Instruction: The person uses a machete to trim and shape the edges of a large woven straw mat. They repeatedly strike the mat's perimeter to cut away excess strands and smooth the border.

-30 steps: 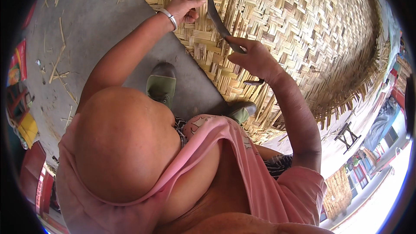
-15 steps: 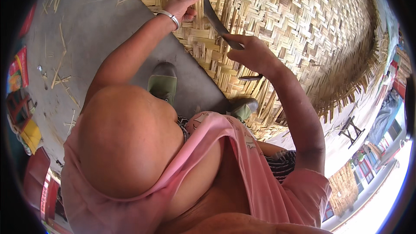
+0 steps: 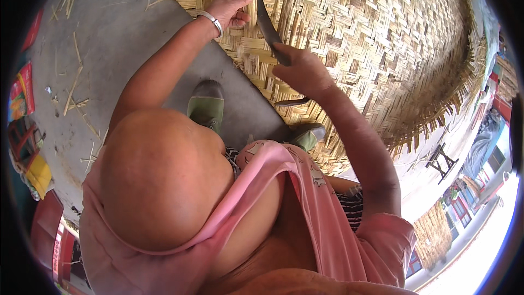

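Observation:
A large mat (image 3: pixel 376 38) woven from pale flat strips spreads in front of me, with a ragged fringe of strip ends along its right side. At its near left part, my left hand (image 3: pixel 232 10) is closed on an upright pale strip (image 3: pixel 252 8), thumb and fingers pinching it. My right hand (image 3: pixel 303 71) grips a knife with a long, dark, slightly curved blade (image 3: pixel 266 24). The blade's tip is beside the strip, close to my left thumb. Below my right wrist shows a dark curved piece (image 3: pixel 291 102); whether it joins the knife, I cannot tell.
My green shoes (image 3: pixel 206 104) stand near the mat's edge. Loose strip scraps (image 3: pixel 76 101) lie on the grey floor (image 3: pixel 125 38) to the left. A small dark stool-like frame (image 3: pixel 441 163) is at the right, and a red and yellow package (image 3: pixel 24 90) is at the far left.
My right hand and the knife have shifted left and slightly down, and the dark curved piece under the wrist has moved left with them. My left hand stays nearly still on the strip.

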The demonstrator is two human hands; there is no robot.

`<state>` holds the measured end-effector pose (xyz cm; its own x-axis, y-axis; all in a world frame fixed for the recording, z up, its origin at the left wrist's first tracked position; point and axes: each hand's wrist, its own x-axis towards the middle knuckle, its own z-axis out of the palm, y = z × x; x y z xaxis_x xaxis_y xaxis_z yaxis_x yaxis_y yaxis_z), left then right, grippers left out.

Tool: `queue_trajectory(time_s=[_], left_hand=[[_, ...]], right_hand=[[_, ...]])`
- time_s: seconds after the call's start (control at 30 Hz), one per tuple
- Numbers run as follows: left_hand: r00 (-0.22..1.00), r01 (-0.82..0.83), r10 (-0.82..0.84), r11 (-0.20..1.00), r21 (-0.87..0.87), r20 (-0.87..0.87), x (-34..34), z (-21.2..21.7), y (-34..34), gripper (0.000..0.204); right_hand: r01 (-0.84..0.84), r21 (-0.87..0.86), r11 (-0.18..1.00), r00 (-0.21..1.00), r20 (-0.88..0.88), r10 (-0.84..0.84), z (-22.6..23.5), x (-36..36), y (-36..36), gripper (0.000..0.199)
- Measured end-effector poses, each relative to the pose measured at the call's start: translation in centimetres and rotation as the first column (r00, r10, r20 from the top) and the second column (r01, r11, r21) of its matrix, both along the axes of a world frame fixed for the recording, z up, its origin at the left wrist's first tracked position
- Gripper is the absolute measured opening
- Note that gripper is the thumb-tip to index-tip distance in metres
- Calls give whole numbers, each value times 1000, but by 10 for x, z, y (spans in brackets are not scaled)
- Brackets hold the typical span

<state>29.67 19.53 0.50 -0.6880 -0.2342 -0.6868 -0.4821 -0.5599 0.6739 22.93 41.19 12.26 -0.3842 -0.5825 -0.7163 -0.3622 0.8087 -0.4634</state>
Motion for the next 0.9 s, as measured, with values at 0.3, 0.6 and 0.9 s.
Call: queue_trajectory(time_s=[0.3, 0.6, 0.9], left_hand=[[999, 18, -16, 999, -34, 45, -1, -7, -3, 54], [999, -17, 16, 1000, 11, 30, -6, -9, -3, 53], [996, 30, -24, 997, -67, 90, -5, 8, 1, 40]], right_hand=[[-23, 22, 999, 994, 109, 21, 25, -18, 6, 57], [27, 33, 999, 999, -40, -26, -15, 6, -6, 64], [34, 60, 998, 965, -263, -18, -48, 19, -40, 64]])
